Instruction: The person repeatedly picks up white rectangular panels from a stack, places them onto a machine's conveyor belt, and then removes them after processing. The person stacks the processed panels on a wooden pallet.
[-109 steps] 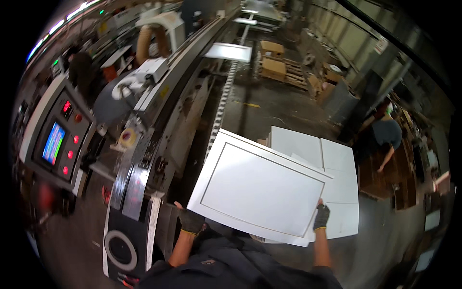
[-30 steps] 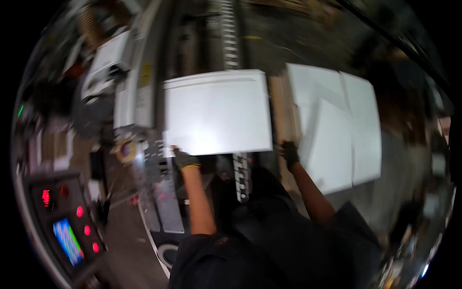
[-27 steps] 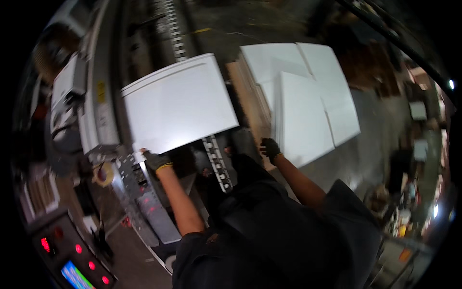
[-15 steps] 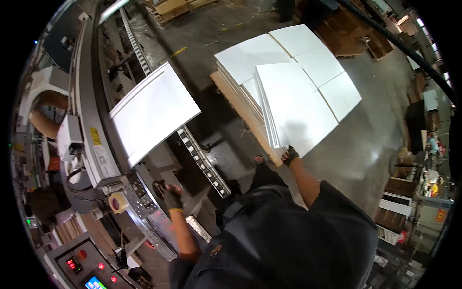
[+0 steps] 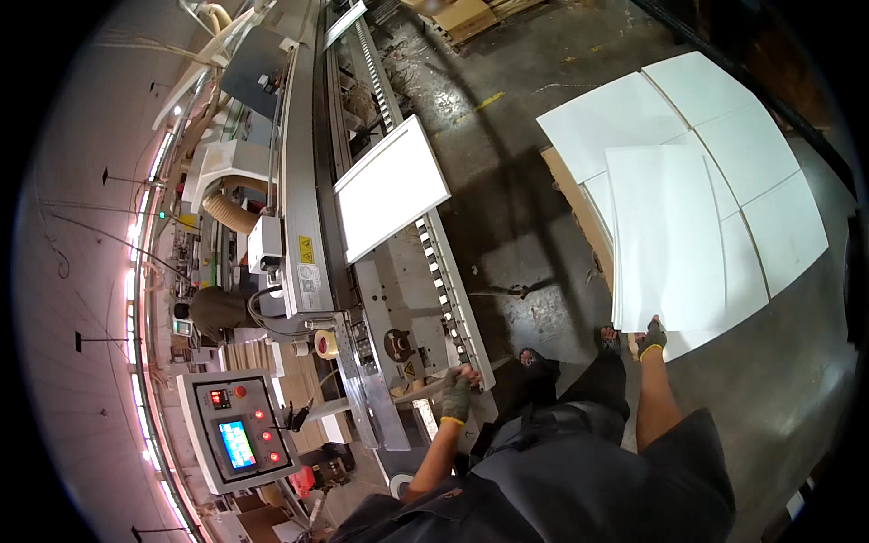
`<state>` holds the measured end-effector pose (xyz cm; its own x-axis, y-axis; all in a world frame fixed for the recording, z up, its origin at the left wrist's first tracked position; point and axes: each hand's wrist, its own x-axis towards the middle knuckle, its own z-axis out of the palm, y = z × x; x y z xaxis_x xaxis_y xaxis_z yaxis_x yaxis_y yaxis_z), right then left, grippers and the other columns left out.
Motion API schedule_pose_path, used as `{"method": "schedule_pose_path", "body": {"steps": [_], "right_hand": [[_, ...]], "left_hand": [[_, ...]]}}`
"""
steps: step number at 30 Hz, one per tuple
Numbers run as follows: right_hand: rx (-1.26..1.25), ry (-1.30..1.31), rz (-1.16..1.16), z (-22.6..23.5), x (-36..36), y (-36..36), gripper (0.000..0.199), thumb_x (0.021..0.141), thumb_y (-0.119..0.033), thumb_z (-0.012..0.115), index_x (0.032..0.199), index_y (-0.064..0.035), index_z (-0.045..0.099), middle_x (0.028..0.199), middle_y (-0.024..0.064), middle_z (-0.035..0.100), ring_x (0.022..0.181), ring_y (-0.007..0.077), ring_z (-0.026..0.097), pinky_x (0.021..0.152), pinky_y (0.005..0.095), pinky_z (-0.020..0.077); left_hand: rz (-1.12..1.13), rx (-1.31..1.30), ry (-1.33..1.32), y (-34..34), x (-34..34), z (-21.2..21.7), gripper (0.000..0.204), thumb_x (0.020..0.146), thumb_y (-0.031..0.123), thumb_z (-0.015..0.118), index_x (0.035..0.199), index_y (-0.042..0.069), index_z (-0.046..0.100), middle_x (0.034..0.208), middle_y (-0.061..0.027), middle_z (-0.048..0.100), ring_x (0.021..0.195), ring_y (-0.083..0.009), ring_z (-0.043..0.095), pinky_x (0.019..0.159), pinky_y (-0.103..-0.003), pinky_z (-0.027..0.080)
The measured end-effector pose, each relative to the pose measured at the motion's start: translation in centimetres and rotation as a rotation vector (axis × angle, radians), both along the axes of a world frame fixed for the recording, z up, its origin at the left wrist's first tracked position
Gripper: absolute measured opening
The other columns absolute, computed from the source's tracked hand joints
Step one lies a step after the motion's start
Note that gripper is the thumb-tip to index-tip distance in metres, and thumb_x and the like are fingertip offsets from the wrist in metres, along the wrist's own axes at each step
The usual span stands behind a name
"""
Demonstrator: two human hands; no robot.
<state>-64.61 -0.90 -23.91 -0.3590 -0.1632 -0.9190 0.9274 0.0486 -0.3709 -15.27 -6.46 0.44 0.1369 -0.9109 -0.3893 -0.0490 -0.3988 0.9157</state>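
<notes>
My right hand (image 5: 651,338), in a dark fingerless glove, grips the near edge of a white panel (image 5: 665,235) on top of a stack. The panels beneath it are slightly fanned out. Bare fingertips show from the glove of my left hand (image 5: 458,395), which is beside the near end of the roller rail (image 5: 444,290). Its fingers are loosely bent, with nothing visible in them. A second white panel (image 5: 394,192), with a groove along one side, rests across the machine bed and the rail.
More white panels (image 5: 751,154) form a wide pile on the right, over a brown base board (image 5: 575,208). A long grey machine (image 5: 312,163) runs along my left. Near it are a control box (image 5: 237,430) with a lit screen and a dark-clothed person (image 5: 217,309).
My view has swung left, so the machine and pile appear farther right. My left hand has moved toward the rail's near end. The top panel has shifted on its stack under my right hand.
</notes>
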Motion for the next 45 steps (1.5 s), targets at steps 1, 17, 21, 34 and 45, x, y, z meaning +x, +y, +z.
{"method": "schedule_pose_path", "body": {"steps": [1,17,21,34,45], "right_hand": [[0.056,0.004,0.123,-2.8,0.0,1.3,0.033,0.092,-0.039,0.065,0.111,-0.012,0.059,0.1,0.0074,0.065,0.081,0.0227,0.063,0.065,0.0383,0.0546],[-0.457,-0.211,0.536,12.9,4.5,4.2,0.023,0.095,-0.034,0.051,0.109,-0.0167,0.057,0.077,0.0116,0.058,0.068,0.0329,0.061,0.055,0.0491,0.047],[0.005,0.978,1.506,34.2,-0.8,5.4,0.039,0.089,-0.037,0.06,0.115,-0.0073,0.059,0.107,0.0172,0.062,0.094,0.0351,0.063,0.085,0.0516,0.0494],[-0.196,2.718,1.177,35.3,-9.5,1.1,0.035,0.08,-0.021,0.058,0.114,-0.0121,0.062,0.11,0.0042,0.064,0.101,0.0224,0.06,0.081,0.0388,0.0495],[-0.274,2.415,0.714,58.4,-9.3,-5.1,0.034,0.074,-0.031,0.08,0.097,-0.0078,0.069,0.093,0.0142,0.071,0.081,0.0287,0.069,0.07,0.0382,0.0529]], "left_hand": [[-0.129,-0.096,-0.006,-0.1,-1.6,0.0,0.017,0.095,0.023,0.062,0.093,0.006,0.061,0.087,-0.0053,0.065,0.082,-0.0172,0.062,0.075,-0.03,0.05],[-0.577,0.635,0.65,-4.6,-30.5,-5.5,0.053,0.097,0.052,0.051,0.122,0.006,0.058,0.112,-0.0073,0.064,0.103,-0.0224,0.059,0.092,-0.036,0.046],[-0.425,0.72,0.672,-3.8,-32.2,-4.5,0.042,0.1,0.035,0.05,0.13,0.006,0.052,0.125,-0.0095,0.059,0.11,-0.0257,0.058,0.101,-0.037,0.043],[-0.557,0.531,0.769,-6.6,-33.1,6.3,0.069,0.079,0.057,0.069,0.127,0.011,0.051,0.112,-0.0058,0.062,0.101,-0.0283,0.059,0.076,-0.039,0.055],[-0.183,0.55,1.3,-4.7,-25.4,-5.4,0.068,0.091,0.07,0.03,0.075,0.008,0.052,0.075,-0.0041,0.032,0.072,-0.0214,0.033,0.07,-0.036,0.033]]}}
